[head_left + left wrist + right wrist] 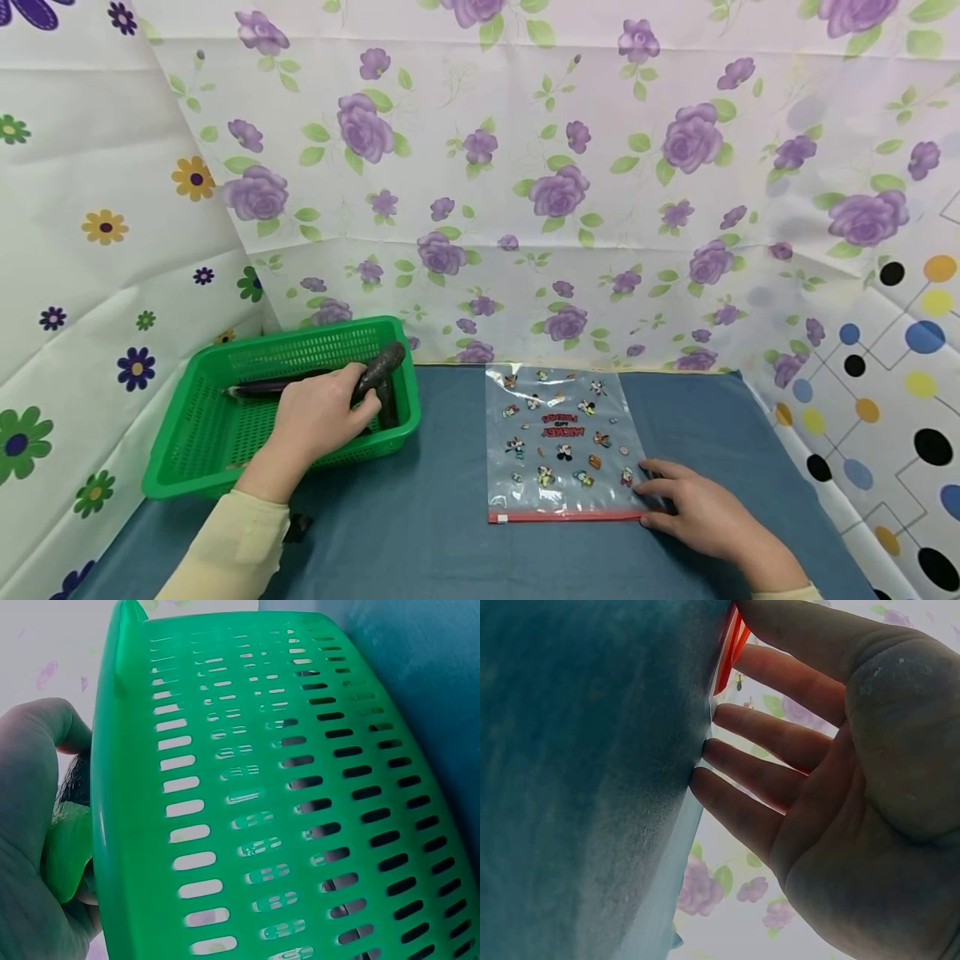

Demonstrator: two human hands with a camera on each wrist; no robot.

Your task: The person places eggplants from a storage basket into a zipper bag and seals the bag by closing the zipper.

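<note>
My left hand (318,417) reaches over the near right part of a green slotted plastic basket (172,450). Its fingers and thumb grip a dark, speckled, long vegetable (388,360), tilted up toward the basket's right end. Behind the hand lies a long dark purple eggplant (258,388), and another dark vegetable (387,406) sits below the held one. On the right, a clear zip bag (562,475) with cartoon prints and a red closure strip (570,517) lies flat. My right hand (697,508) touches its lower right edge with fingers extended, thumb by the strip's end.
A blue cloth (420,533) covers the table. Flowered sheeting (487,200) hangs behind and on the left, dotted sheeting (892,417) on the right. A small black object (297,527) shows beside the left sleeve.
</note>
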